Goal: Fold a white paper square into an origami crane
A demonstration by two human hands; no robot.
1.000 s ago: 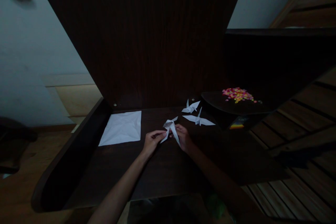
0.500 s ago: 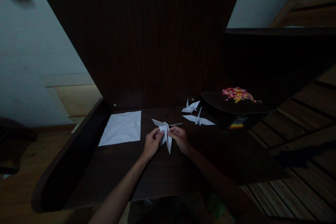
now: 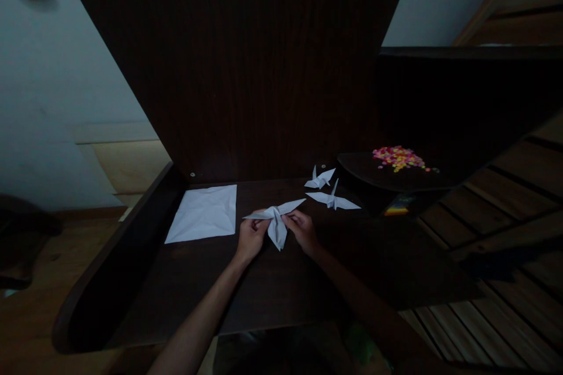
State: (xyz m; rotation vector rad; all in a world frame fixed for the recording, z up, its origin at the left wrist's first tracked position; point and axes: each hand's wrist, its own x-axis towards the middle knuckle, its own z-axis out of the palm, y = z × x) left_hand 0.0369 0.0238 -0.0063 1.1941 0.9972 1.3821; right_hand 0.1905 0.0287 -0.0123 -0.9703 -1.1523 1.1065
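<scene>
Between my two hands, just above the dark desk, is a white origami paper crane [image 3: 277,227] with its wings spread out to both sides. My left hand [image 3: 252,239] is closed, pinching the crane near its left wing. On the other side my right hand [image 3: 302,231] pinches it by the base of the right wing. One pointed part of the paper hangs down toward me. Two finished-looking paper cranes stand beyond my right hand: a nearer crane [image 3: 333,200] with flat wings and a farther crane [image 3: 320,178].
A creased square sheet of white paper [image 3: 203,214] lies on the desk [image 3: 185,293] at the left. Small colourful pieces [image 3: 399,158] are heaped on a rounded shelf [image 3: 360,169] at the right. A tall dark panel [image 3: 246,70] closes off the back; a raised side board [image 3: 118,258] edges the left.
The crane has turned in my hands, and its wings now spread wide to left and right. My left hand has shifted slightly left. The sheet and the other cranes stay put.
</scene>
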